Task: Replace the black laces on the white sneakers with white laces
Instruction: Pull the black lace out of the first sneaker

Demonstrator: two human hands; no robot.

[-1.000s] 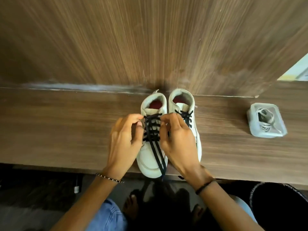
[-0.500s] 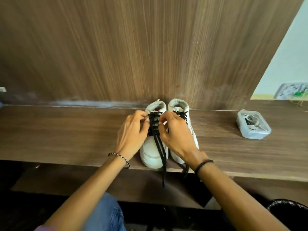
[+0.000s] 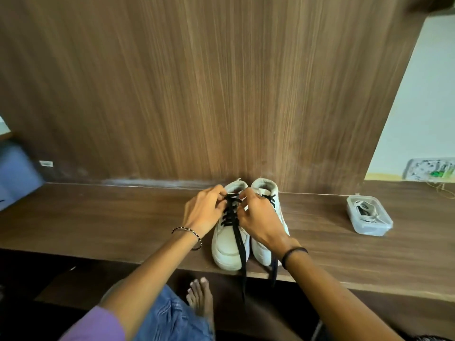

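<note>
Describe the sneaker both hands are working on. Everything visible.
The sneaker is white and leather-like. It stands upright on the wooden shelf, toe at the front edge, heel toward the back panel. A black lace crosses its eyelets; loose ends run over the toe and hang past the edge. The left hand and right hand pinch the lace near the collar. The second sneaker stands close at its right.
</note>
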